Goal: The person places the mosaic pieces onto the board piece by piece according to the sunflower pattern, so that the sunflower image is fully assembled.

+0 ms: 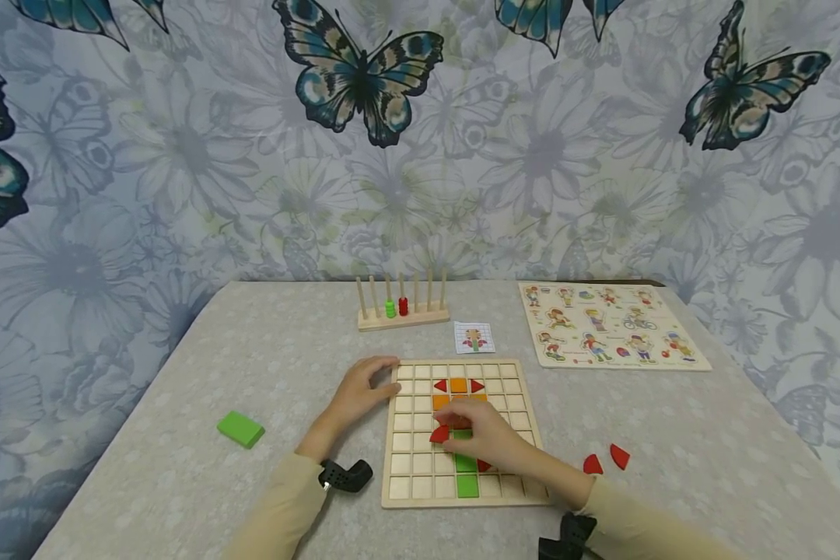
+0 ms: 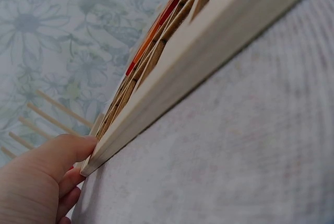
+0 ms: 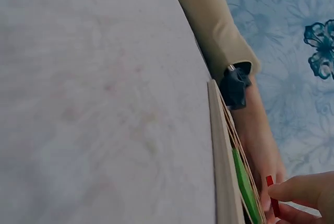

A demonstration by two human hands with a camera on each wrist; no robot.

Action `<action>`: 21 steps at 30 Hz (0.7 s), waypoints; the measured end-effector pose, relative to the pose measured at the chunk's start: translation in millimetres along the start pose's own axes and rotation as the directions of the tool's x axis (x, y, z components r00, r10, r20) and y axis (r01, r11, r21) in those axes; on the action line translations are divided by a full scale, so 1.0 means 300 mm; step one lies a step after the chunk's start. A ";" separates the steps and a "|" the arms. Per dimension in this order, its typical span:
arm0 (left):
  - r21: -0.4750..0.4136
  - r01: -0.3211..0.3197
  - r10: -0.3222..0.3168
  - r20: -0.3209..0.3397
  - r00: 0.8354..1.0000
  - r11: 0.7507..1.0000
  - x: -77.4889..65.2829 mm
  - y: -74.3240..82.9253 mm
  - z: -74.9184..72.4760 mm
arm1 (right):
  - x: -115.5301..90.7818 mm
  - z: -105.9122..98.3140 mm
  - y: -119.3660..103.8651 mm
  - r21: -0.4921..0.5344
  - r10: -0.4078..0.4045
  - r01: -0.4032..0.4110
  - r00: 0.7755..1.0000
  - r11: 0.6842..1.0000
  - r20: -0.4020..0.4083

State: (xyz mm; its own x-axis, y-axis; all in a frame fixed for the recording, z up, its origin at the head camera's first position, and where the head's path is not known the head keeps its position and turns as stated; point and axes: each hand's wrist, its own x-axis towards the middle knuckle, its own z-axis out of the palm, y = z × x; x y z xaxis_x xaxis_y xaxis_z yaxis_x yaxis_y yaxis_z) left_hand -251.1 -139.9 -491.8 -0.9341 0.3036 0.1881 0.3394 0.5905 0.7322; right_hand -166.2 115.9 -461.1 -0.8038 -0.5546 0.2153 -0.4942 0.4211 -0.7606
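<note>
A wooden grid board lies in front of me. At its upper left corner my left hand grips the edge; in the left wrist view the thumb lies on the rim. My right hand is over the middle of the grid and pinches a red piece with a curved edge between thumb and fingertips. Orange squares and red triangles fill cells near the top. Green squares run down a lower column, beside a red piece partly hidden by the right hand.
Two red pieces lie right of the board, a green block to its left. Behind it stand a peg rack with green and red beads and a small pattern card. A wooden picture board lies at the back right.
</note>
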 end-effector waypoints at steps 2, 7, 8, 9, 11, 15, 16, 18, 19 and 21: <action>-0.004 -0.001 0.001 -0.005 1.000 1.000 0.000 0.001 -0.001 | 0.021 0.022 -0.007 -0.011 -0.003 0.003 1.000 1.000 0.015; -0.007 -0.002 0.002 -0.001 1.000 1.000 -0.001 -0.001 -0.001 | 0.047 0.050 -0.010 -0.017 0.013 -0.012 0.999 1.000 0.048; -0.007 -0.001 0.001 0.000 1.000 1.000 -0.001 -0.002 0.001 | 0.048 0.052 -0.011 -0.017 0.022 -0.021 0.998 1.000 0.051; -0.003 -0.002 0.002 0.001 1.000 1.000 0.000 -0.004 0.003 | 0.049 0.052 -0.011 -0.016 0.029 -0.028 0.998 0.999 0.054; -0.003 0.001 -0.001 0.000 1.000 1.000 0.002 -0.006 0.006 | 0.049 0.051 -0.013 -0.017 0.035 -0.034 0.998 0.999 0.058; 0.000 0.003 -0.003 -0.005 1.000 1.000 0.003 -0.005 0.007 | 0.048 0.051 -0.016 0.005 0.027 -0.027 0.998 1.000 0.060; 0.002 -0.002 0.002 -0.009 1.000 1.000 0.003 -0.003 0.007 | 0.049 0.053 -0.016 0.009 0.015 -0.016 0.998 1.000 0.059; 0.002 -0.002 0.002 -0.013 1.000 1.000 0.001 0.000 0.006 | 0.051 0.059 -0.014 0.020 -0.004 0.003 0.998 1.000 0.060; 0.003 -0.001 0.001 -0.015 1.000 1.000 0.000 0.001 0.006 | 0.052 0.062 -0.013 0.022 -0.012 0.011 0.998 1.000 0.060; 0.006 -0.012 0.013 -0.022 1.000 1.000 -0.002 0.002 0.005 | 0.054 0.068 -0.012 0.014 -0.026 0.026 0.998 1.000 0.060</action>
State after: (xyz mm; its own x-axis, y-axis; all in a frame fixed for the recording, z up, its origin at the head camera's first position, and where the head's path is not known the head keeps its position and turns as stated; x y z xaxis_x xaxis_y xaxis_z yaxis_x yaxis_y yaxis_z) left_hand -250.1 -138.6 -492.6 -0.9320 0.2940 0.2119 0.3516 0.5914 0.7257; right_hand -170.6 90.8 -467.3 -0.7691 -0.6078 0.1980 -0.5098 0.3963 -0.7636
